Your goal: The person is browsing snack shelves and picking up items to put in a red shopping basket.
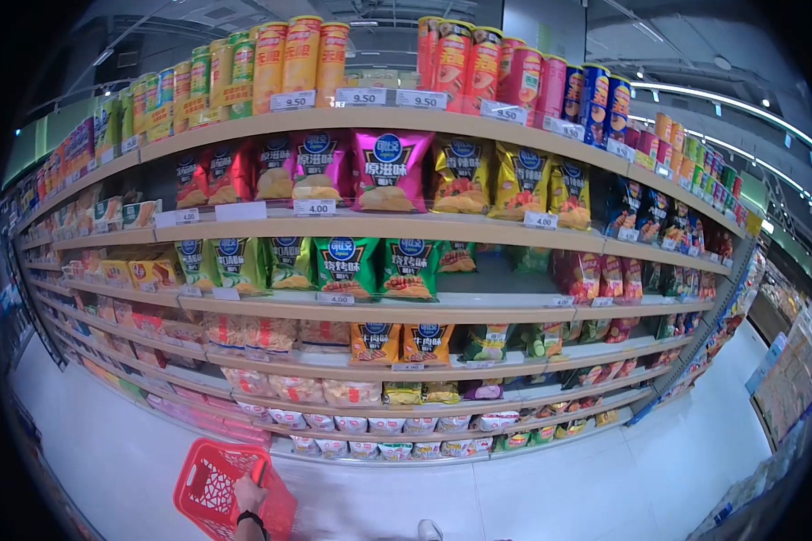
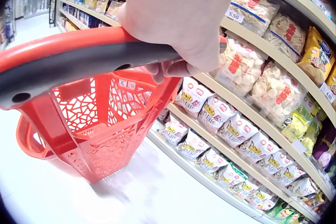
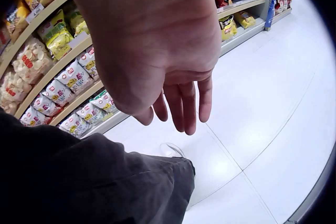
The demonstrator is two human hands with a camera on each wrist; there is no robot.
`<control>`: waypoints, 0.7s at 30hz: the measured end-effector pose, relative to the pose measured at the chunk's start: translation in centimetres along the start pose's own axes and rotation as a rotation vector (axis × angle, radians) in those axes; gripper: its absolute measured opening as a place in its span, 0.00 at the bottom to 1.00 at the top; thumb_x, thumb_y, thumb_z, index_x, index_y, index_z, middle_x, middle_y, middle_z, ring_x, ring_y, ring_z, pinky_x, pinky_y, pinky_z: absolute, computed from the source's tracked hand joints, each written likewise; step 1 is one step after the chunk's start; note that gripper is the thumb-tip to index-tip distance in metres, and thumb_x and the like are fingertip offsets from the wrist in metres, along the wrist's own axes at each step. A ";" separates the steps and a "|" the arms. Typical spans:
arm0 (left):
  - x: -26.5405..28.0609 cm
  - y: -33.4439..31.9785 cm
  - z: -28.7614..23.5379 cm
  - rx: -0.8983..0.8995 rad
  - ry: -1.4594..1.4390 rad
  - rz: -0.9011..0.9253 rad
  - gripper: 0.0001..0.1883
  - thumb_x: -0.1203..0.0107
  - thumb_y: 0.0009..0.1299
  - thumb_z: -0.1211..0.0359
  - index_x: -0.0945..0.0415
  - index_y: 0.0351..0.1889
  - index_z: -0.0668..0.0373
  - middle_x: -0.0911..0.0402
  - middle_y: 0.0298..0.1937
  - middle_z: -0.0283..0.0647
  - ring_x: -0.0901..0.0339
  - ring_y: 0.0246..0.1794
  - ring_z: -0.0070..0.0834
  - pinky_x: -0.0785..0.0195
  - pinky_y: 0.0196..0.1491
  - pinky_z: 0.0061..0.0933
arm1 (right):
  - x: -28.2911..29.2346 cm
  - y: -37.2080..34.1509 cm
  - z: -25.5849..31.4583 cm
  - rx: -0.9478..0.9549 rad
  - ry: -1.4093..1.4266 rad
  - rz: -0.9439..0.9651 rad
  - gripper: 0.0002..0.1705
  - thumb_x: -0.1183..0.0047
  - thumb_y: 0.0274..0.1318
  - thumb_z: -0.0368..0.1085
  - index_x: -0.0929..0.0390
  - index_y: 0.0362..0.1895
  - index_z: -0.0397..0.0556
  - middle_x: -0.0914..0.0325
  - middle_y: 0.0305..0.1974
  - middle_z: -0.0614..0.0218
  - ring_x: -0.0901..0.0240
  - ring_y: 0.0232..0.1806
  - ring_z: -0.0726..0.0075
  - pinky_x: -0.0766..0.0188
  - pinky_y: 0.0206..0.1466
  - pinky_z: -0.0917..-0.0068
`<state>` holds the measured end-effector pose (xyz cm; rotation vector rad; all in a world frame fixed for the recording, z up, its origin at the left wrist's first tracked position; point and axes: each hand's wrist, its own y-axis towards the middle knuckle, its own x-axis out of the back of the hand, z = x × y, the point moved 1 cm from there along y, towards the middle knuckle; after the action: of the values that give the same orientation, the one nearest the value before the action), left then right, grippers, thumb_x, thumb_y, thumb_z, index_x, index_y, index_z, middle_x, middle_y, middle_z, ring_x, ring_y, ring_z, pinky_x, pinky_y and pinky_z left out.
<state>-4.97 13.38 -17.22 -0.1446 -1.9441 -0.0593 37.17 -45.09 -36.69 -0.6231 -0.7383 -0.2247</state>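
My left hand (image 1: 250,495) grips the handle (image 2: 94,56) of a red plastic shopping basket (image 1: 198,491), which has cut-out sides. In the left wrist view the fingers (image 2: 176,69) curl under the black-and-red grip, and the inside of the basket shows only partly. My right hand (image 3: 163,61) hangs beside a dark trouser leg (image 3: 121,182) with its fingers loosely down and nothing in them; the head view does not show it. Ahead stands a long shelf unit (image 1: 379,225) of chip bags, among them a pink bag (image 1: 390,171) and green bags (image 1: 345,266).
Tall chip canisters (image 1: 302,54) line the top shelf. Small white snack bags (image 2: 236,129) fill the lowest shelves, near the pale floor (image 1: 406,496). More goods stand across the aisle (image 1: 798,361) at the right. A shoe (image 1: 429,530) shows at the bottom.
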 end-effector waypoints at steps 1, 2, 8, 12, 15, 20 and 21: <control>-0.1 0.4 0.4 -0.004 -0.015 -0.001 0.18 0.38 0.47 0.67 0.22 0.36 0.67 0.19 0.31 0.57 0.19 0.38 0.52 0.24 0.45 0.44 | -0.1 0.4 1.1 -0.013 0.061 0.014 0.17 0.44 0.52 0.52 0.18 0.37 0.53 0.18 0.39 0.57 0.23 0.43 0.50 0.27 0.49 0.60; -0.7 0.8 0.8 -0.005 -0.029 0.002 0.18 0.38 0.48 0.66 0.22 0.35 0.67 0.19 0.31 0.57 0.19 0.37 0.52 0.24 0.44 0.44 | -0.4 0.8 2.2 -0.015 0.083 0.005 0.14 0.44 0.51 0.47 0.18 0.37 0.53 0.18 0.39 0.56 0.23 0.42 0.49 0.26 0.47 0.59; 1.0 -0.2 -0.6 0.007 -0.029 0.029 0.18 0.39 0.51 0.64 0.21 0.36 0.66 0.19 0.29 0.58 0.18 0.35 0.51 0.23 0.40 0.45 | 0.1 1.3 7.4 -0.036 -0.058 0.164 0.20 0.54 0.56 0.52 0.21 0.45 0.54 0.19 0.42 0.52 0.24 0.46 0.42 0.29 0.53 0.53; 1.2 -0.4 -1.0 0.022 0.024 0.016 0.17 0.39 0.52 0.64 0.21 0.37 0.66 0.19 0.29 0.58 0.18 0.36 0.50 0.23 0.40 0.45 | 0.8 -0.2 8.1 -0.106 -0.088 0.195 0.21 0.54 0.57 0.53 0.21 0.45 0.53 0.19 0.42 0.52 0.24 0.46 0.43 0.29 0.53 0.54; 1.5 -0.6 -1.5 0.010 0.040 0.017 0.17 0.39 0.52 0.64 0.21 0.37 0.66 0.19 0.29 0.58 0.18 0.35 0.50 0.23 0.40 0.45 | 1.3 -1.0 7.0 -0.141 -0.114 0.187 0.21 0.52 0.57 0.53 0.20 0.43 0.53 0.19 0.41 0.53 0.24 0.46 0.44 0.29 0.53 0.55; 0.2 -0.2 -0.3 -0.009 0.044 -0.025 0.17 0.36 0.52 0.62 0.20 0.34 0.65 0.19 0.27 0.56 0.18 0.33 0.50 0.24 0.37 0.46 | 2.0 -3.2 6.4 -0.173 -0.128 0.212 0.21 0.52 0.57 0.53 0.20 0.43 0.52 0.19 0.43 0.54 0.24 0.48 0.46 0.29 0.54 0.56; -0.1 -0.1 0.0 -0.016 0.028 -0.035 0.17 0.37 0.52 0.62 0.20 0.34 0.65 0.19 0.27 0.56 0.18 0.33 0.50 0.24 0.37 0.46 | 2.0 -3.4 6.2 -0.178 -0.129 0.216 0.21 0.52 0.57 0.53 0.21 0.43 0.52 0.19 0.43 0.54 0.25 0.48 0.46 0.29 0.54 0.56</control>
<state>-4.89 13.30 -17.31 -0.1195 -1.9188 -0.0997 33.79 -44.07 -30.23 -0.8867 -0.7736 -0.0516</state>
